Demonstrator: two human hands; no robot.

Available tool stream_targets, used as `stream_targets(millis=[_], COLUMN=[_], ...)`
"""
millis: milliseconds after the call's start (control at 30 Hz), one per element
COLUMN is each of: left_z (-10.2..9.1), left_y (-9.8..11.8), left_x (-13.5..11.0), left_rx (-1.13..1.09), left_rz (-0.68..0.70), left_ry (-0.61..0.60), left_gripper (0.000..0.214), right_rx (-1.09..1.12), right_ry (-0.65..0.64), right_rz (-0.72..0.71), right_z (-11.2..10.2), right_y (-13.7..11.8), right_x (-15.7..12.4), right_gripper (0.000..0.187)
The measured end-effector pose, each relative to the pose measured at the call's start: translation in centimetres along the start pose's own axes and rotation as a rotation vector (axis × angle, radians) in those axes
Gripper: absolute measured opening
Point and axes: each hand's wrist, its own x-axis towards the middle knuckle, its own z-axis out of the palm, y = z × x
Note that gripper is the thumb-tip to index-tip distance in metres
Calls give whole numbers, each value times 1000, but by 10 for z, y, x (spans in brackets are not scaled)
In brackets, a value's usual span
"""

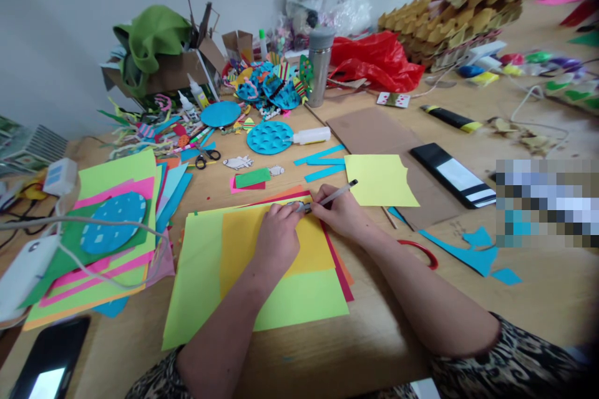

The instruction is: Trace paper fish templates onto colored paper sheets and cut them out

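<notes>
My right hand [340,214] is closed around a slim white pen [335,193], its dark-capped end pointing up and right. The pen's lower end is at the top edge of a yellow-orange sheet [238,243]. There my left hand [278,234] presses its fingers on a small pale paper cutout [296,204], mostly hidden by the fingertips. Under the yellow-orange sheet lie a larger lime-green sheet [299,305] and red and orange sheets. Beyond the hands are a white paper fish [238,163], a green paper piece [253,177] and black-handled scissors [206,157].
Coloured papers [116,168] and a white cable [84,262] lie left, with a phone [51,349] in front. To the right are a pale yellow sheet [381,177], brown cardboard [369,128], another phone [452,174] and blue scraps [468,252]. A steel bottle [320,72] stands behind.
</notes>
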Motion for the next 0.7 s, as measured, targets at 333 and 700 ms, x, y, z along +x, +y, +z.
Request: stream_targets(millis=[333, 700], left_z=[1, 1], left_y=[0, 1], left_x=[-1, -1], left_rx=[84, 132], left_rz=[20, 17], left_ry=[-47, -69], left_gripper=[53, 52], right_rx=[-13, -20], right_ry=[11, 27], right_rz=[18, 12], right_z=[-1, 0], right_y=[-2, 1], right_x=[0, 1], right_gripper=[14, 15])
